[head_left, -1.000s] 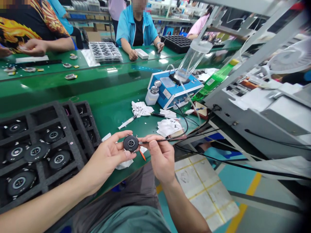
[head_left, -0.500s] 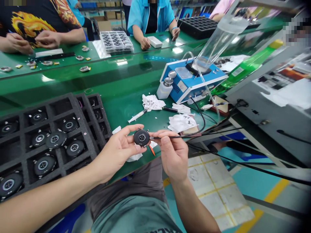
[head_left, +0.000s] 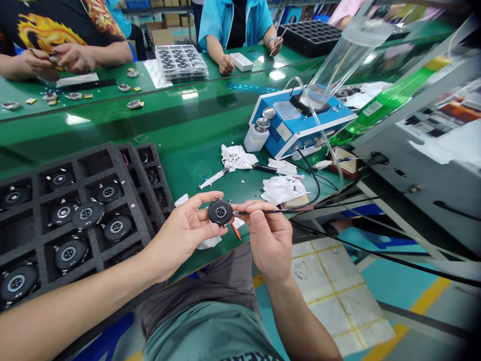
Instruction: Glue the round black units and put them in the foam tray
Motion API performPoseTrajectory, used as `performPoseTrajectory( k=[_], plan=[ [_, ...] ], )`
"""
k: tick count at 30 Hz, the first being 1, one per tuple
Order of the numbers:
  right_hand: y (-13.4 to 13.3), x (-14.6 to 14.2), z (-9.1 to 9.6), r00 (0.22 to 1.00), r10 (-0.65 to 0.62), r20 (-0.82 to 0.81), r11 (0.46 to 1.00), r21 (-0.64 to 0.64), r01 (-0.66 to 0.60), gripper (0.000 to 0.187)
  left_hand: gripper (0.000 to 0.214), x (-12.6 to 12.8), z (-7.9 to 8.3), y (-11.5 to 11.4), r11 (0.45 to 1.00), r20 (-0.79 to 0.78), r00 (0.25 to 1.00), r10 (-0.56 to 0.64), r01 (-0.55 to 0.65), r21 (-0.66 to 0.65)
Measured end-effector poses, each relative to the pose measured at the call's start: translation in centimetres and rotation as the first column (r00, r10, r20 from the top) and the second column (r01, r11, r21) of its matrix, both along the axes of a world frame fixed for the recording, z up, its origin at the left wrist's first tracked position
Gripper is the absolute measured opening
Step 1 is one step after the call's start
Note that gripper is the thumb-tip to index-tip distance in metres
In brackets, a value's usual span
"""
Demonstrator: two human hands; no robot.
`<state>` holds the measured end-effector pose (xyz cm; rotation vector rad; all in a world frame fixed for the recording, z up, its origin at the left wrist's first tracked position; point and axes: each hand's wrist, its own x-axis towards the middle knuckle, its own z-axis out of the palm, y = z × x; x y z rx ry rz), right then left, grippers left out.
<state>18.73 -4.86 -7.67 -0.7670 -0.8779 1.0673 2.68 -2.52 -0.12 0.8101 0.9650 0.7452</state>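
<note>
My left hand [head_left: 184, 235] pinches a small round black part [head_left: 220, 212] between thumb and fingers, just above the table's front edge. My right hand [head_left: 268, 238] is closed around a thin black pen-like tool [head_left: 259, 212] whose tip touches the right side of the round part. A black cable runs from the tool toward the blue and white machine [head_left: 296, 123]. Under my hands lie a crumpled white wipe [head_left: 208, 243] and something small and orange [head_left: 236, 232].
A black foam tray [head_left: 124, 200] with several round parts fills the left. A syringe [head_left: 214, 178], crumpled wipes [head_left: 281, 189], a white dispenser bottle [head_left: 256, 135] and a green bottle [head_left: 379, 108] lie beyond. Other people work across the green conveyor table [head_left: 180, 130].
The view has shifted slightly. My hands keep the same grip on the round part and tool, with the tip still at the part's edge.
</note>
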Motion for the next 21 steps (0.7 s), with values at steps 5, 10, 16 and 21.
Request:
performPoseTrajectory(
  k=[5,10,16,21],
  plan=[
    [-0.03,-0.01,-0.01,1.0,-0.002,0.003,1.0,-0.006,0.002,0.013,0.06,-0.03,-0.09,-0.05,1.0,0.0,1.0,-0.003,0.003,-0.001],
    [-0.01,-0.02,-0.14,1.0,-0.006,0.004,1.0,-0.009,0.006,0.012,0.06,-0.09,0.0,-0.17,1.0,-0.003,1.0,0.0,0.0,-0.001],
    [-0.02,-0.03,-0.14,1.0,0.0,-0.002,1.0,-0.012,0.0,0.012,0.061,-0.07,0.01,-0.02,1.0,-0.01,1.0,-0.003,0.003,-0.002],
    [-0.02,-0.06,-0.09,1.0,0.004,-0.008,1.0,-0.014,-0.004,0.012,0.06,-0.07,0.05,-0.01,1.0,-0.011,1.0,-0.001,0.001,-0.001]
  ],
)
